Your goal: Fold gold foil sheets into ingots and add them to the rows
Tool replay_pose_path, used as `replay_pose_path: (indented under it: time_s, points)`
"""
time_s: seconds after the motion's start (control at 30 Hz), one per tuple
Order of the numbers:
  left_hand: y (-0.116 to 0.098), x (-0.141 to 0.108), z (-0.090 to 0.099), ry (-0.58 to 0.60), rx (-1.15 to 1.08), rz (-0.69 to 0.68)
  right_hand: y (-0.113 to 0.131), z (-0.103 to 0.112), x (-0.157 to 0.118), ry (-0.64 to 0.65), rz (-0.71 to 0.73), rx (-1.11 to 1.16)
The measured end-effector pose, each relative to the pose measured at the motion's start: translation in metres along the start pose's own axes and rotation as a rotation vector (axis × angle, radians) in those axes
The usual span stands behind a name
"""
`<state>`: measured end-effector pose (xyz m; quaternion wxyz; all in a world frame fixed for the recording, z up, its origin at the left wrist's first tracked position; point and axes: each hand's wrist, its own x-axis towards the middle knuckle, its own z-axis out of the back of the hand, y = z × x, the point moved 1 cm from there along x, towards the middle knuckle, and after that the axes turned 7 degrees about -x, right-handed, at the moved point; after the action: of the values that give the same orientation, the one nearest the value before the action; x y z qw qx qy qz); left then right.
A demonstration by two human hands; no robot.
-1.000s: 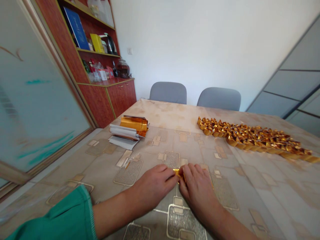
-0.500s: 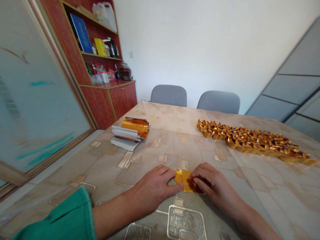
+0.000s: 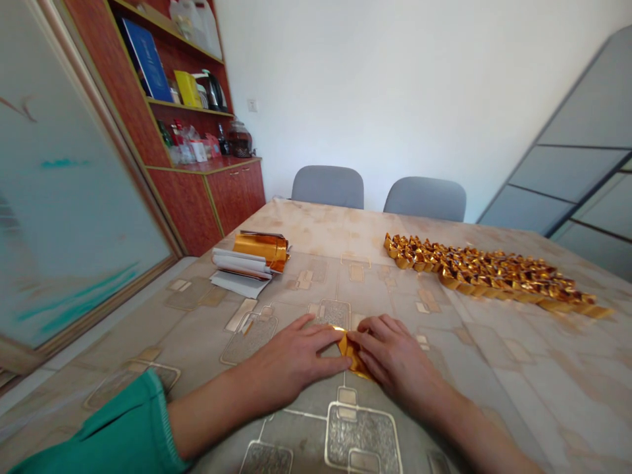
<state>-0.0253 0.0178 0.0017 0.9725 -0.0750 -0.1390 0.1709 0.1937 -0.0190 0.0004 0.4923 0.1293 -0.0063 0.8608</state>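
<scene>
1 gold foil piece (image 3: 356, 363), head view: on the desk (image 3: 326, 224), well in from the far edge. Left hand (image 3: 289, 362): grip grasping the foil's left side, thumb and forefinger. Right hand (image 3: 397, 355): grip on the right part, contact partly hidden. Sheet stack (image 3: 261, 246) near the desk's left edge, folded gold pieces (image 3: 494, 273) toward the right edge. Looks like folding: I'd pin with left, square edges, then press the crease using right fingertips, no dragging.
</scene>
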Motion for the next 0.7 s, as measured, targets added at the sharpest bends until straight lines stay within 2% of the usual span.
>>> replay_pose_path:
  time_s: [0.17,0.43,0.57,0.7]
  points:
    - [0.009,0.001,0.006,-0.038,-0.018,-0.022,0.002,0.001,-0.001,0.013,-0.006,-0.023]
    - [0.002,0.004,0.000,-0.120,0.009,-0.044,0.000,-0.003,0.001,0.013,0.031,-0.062]
    - [0.002,0.004,0.001,-0.091,0.035,-0.044,-0.004,-0.004,0.008,0.017,0.075,-0.101]
    - [0.004,0.002,-0.002,-0.066,0.038,-0.041,-0.016,-0.005,0.019,0.000,0.042,-0.177]
